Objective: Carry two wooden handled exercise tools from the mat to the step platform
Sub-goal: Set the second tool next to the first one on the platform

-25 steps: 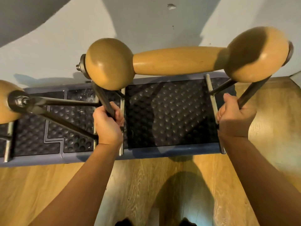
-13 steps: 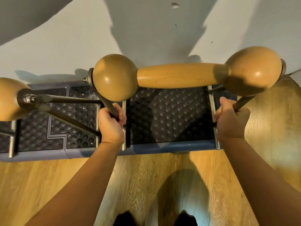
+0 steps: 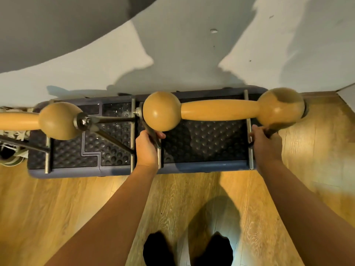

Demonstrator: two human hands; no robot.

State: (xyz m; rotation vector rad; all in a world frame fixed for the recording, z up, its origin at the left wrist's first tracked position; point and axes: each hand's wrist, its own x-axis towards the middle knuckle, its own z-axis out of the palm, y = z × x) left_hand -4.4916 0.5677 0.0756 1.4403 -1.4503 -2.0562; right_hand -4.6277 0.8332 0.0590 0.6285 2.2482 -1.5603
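Observation:
Two wooden-handled exercise tools with dark metal legs sit over the step platform [image 3: 192, 167], a blue-grey slab with a black studded top against the wall. The right tool [image 3: 219, 110] has its wooden bar level above the platform's right half. My left hand [image 3: 147, 148] grips its left metal leg, and my right hand [image 3: 266, 144] grips its right leg under the wooden knob. Its feet look down on the platform. The left tool [image 3: 57, 120] stands on the platform's left half, untouched, its bar running out of the frame's left edge.
A white wall [image 3: 182, 60] rises right behind the platform. Wooden floor [image 3: 192, 198] lies in front, with my two dark-socked feet [image 3: 188, 248] at the bottom edge. A heap of pale straps [image 3: 13, 150] lies at the platform's left end.
The right tool has come down from well above the platform to just over its surface, both hands sinking with it. The view has pulled back, showing more floor and my feet.

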